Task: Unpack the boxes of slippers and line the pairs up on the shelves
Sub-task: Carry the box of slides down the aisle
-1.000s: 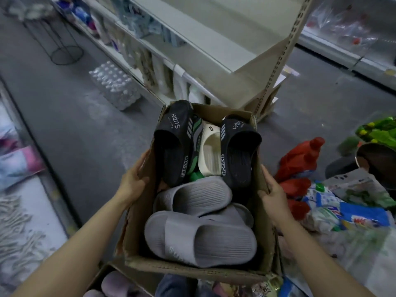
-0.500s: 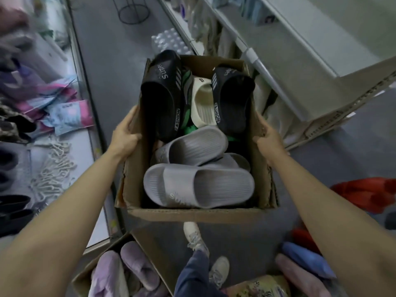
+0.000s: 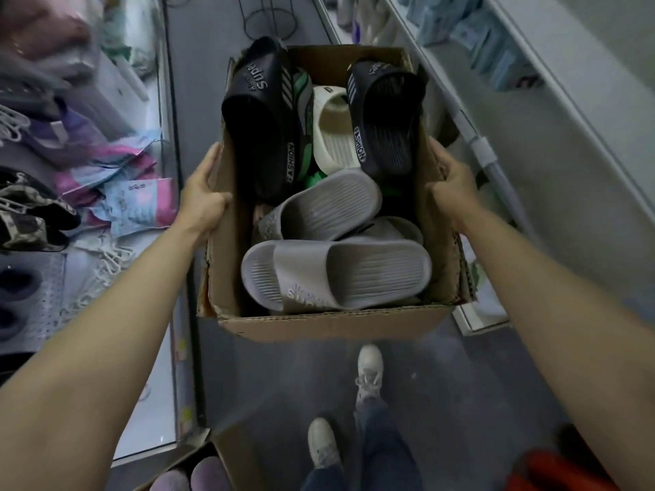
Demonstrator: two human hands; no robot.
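An open cardboard box (image 3: 329, 324) is carried in front of me above the aisle floor. My left hand (image 3: 203, 198) grips its left wall and my right hand (image 3: 452, 184) grips its right wall. Inside lie grey slippers (image 3: 336, 274) at the near end, two black slippers (image 3: 262, 125) marked "FASHION" standing at the far end, a cream slipper (image 3: 333, 129) between them, and a bit of green underneath.
Shelves run along both sides of the aisle: the left shelf (image 3: 106, 271) holds packets, dark slippers and hangers, the right shelf (image 3: 531, 143) holds boxed goods. A second box with purple slippers (image 3: 198, 473) sits on the floor at lower left. My feet (image 3: 368, 370) are below the box.
The view has swung further down the aisle between the shelves, and the box sits higher and closer in the frame. Both hands keep the same hold on its walls.
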